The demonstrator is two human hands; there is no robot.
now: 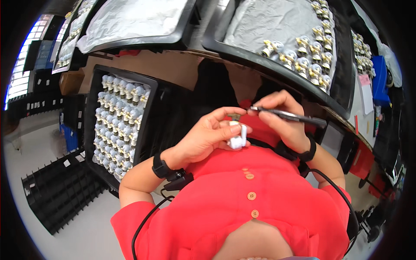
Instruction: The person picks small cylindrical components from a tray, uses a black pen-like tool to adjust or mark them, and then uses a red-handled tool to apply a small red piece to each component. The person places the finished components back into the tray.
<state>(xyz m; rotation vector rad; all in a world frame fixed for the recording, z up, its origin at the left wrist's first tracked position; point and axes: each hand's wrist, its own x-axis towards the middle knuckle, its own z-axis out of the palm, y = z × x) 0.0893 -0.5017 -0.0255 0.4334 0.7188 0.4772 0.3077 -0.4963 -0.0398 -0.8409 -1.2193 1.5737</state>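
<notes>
My left hand (207, 133) is closed round a small figurine (236, 141) in front of my red shirt. Its pale blue-white head points down toward me, and its brownish base is on the far side, between thumb and fingers. My right hand (286, 123) grips a dark pen-like tool (299, 117) with a metal tip. That tip points left, a little beyond and right of the figurine, and appears apart from it. What kind of tool it is, I cannot make out.
At my left, a black tray (146, 117) bears rows of similar figurines (116, 125). Ahead right, a paper-lined tray (264, 60) carries several more along its right side. Another lined tray (130, 43) lies ahead left. Black crates (60, 190) and a cardboard box (71, 82) stand farther left.
</notes>
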